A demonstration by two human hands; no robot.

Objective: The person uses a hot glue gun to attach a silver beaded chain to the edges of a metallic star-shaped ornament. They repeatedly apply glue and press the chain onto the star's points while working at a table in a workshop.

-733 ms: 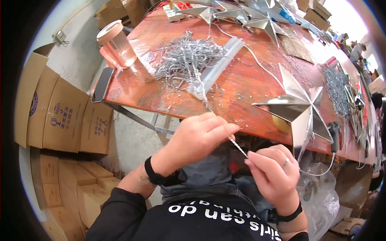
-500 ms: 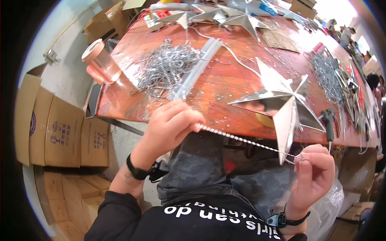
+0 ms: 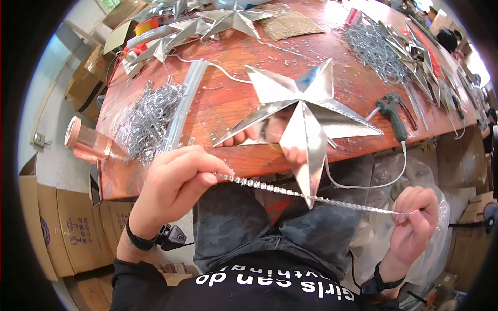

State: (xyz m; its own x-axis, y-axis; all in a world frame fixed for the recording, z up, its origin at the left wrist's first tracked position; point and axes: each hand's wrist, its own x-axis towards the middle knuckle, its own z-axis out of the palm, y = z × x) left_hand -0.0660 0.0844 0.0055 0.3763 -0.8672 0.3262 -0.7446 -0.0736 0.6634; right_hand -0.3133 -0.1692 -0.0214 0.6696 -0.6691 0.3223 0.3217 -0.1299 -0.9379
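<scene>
A thin silver beaded strand (image 3: pixel 275 188) stretches between my two hands, just off the table's front edge. My left hand (image 3: pixel 179 179) pinches its left end between thumb and forefinger. At the other end, the fingers of my right hand (image 3: pixel 415 220) are closed on the strand. Just beyond it lies a shiny silver five-pointed star (image 3: pixel 306 111), raised and faceted, whose front point hangs past the table edge and touches or overlaps the strand in view. A beaded trim shows along the star's right point.
A tangled heap of silver strands (image 3: pixel 153 116) lies at left beside clear glue sticks (image 3: pixel 185 103) and a copper-coloured cup (image 3: pixel 88 140). A dark glue gun (image 3: pixel 392 116) with a white cord rests at right. More silver stars (image 3: pixel 233 23) and strands (image 3: pixel 376 49) lie farther back. Cardboard boxes (image 3: pixel 78 228) stand left.
My hands have moved apart, my left going left and down and my right going right, with more strand stretched between them. My view has shifted right.
</scene>
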